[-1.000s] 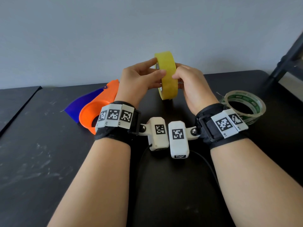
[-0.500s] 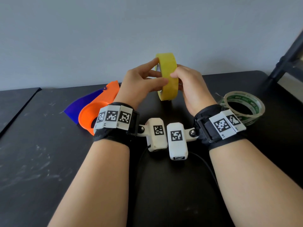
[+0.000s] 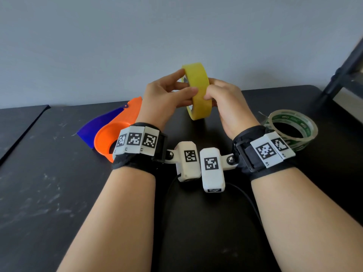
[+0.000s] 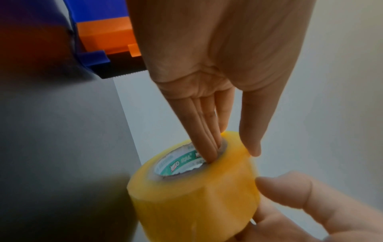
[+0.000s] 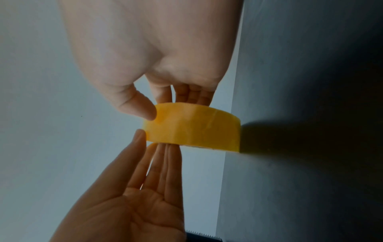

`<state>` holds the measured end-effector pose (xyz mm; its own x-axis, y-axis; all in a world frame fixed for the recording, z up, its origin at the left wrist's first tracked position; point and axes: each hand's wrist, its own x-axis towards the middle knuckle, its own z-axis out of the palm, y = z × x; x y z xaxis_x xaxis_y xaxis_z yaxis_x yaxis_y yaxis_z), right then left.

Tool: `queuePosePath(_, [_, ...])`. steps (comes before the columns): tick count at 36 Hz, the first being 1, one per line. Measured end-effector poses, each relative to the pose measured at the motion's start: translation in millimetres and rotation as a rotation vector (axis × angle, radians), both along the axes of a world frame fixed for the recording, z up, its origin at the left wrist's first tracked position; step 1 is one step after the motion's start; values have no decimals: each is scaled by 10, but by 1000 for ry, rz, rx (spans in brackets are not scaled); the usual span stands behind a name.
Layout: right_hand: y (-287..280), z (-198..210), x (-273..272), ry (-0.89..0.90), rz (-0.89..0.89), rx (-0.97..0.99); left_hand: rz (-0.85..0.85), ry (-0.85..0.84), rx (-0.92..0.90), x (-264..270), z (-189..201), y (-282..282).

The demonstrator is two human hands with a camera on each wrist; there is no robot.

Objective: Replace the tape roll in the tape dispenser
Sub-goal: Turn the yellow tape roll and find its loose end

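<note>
A yellow tape roll [image 3: 198,89] stands on edge in the air between both hands, above the black table [image 3: 49,193]. My left hand [image 3: 187,81] pinches it, with fingers [image 4: 207,142] pushed into the core and the thumb on the outer band. My right hand [image 3: 216,93] pinches the roll [image 5: 192,129] from the other side, thumb [image 5: 140,108] on the band and fingers behind it. The orange and blue tape dispenser [image 3: 117,124] lies on the table to the left of my left wrist; its serrated blade shows in the left wrist view [image 4: 122,74].
A nearly used-up clear roll with a green core [image 3: 292,128] lies flat on the table beside my right wrist. A dark frame leg [image 3: 341,71] stands at the far right. A grey wall [image 3: 176,26] closes the back. A black cable [image 3: 249,201] runs below the wrists.
Both thumbs have shifted along the yellow roll's outer band, the right thumb coming onto it. The roll stays at about the same place between the hands.
</note>
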<state>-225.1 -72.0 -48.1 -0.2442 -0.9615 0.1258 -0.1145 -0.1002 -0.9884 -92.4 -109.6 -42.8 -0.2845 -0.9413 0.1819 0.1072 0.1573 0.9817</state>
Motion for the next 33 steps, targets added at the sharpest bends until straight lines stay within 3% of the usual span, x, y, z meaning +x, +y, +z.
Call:
queuePosePath(13, [-62,-46,-53,-84,-59,1,-81,-142,-49,-18,-35,-18])
queuePosePath(33, [-76,-57,-45,-53,-12,-2,29,57,16,-2,-24,-23])
